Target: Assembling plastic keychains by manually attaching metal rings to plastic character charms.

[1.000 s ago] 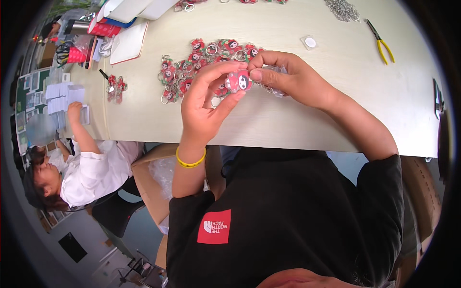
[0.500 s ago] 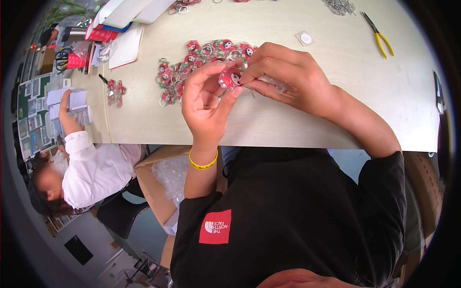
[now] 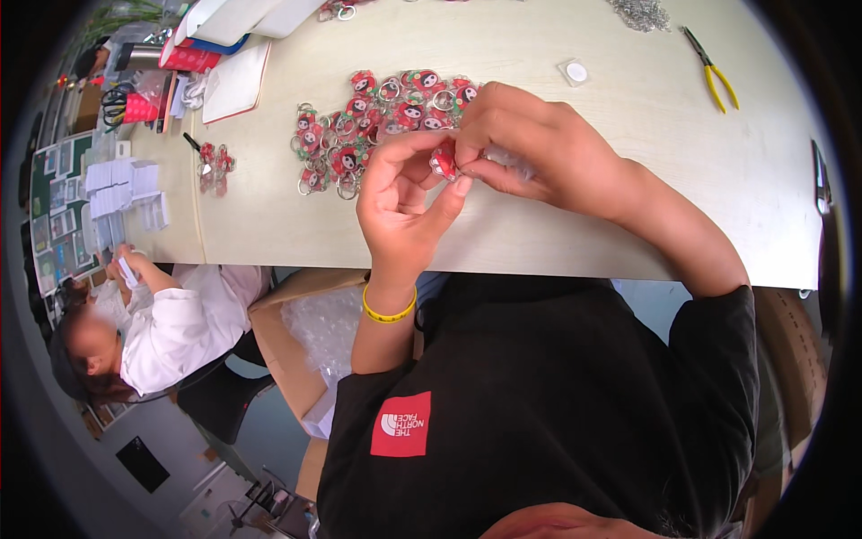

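A small red charm with a clear border (image 3: 444,162) is held up over the table's near part. Its edge sits between the thumb and forefinger of my left hand (image 3: 402,193), which is closed on it. Against the charm's right side press the pinched fingertips of my right hand (image 3: 561,153). Crumpled clear plastic film (image 3: 510,163) shows under the right palm and fingers. Exactly what those right fingertips grip is hidden. Just beyond my hands lies a pile of red character keychains (image 3: 348,160) with metal rings.
Yellow-handled pliers (image 3: 711,76) lie far right. A round white piece in a clear square (image 3: 573,72) lies nearer the middle, with silver chains (image 3: 639,13) behind. More red charms (image 3: 215,169) and a notebook (image 3: 235,88) are left. A co-worker (image 3: 171,323) sits beyond an open carton (image 3: 296,359).
My left hand has shifted slightly right with the charm, which has turned so its printed face shows less. The co-worker's hand has drawn back from the stacks of white cards.
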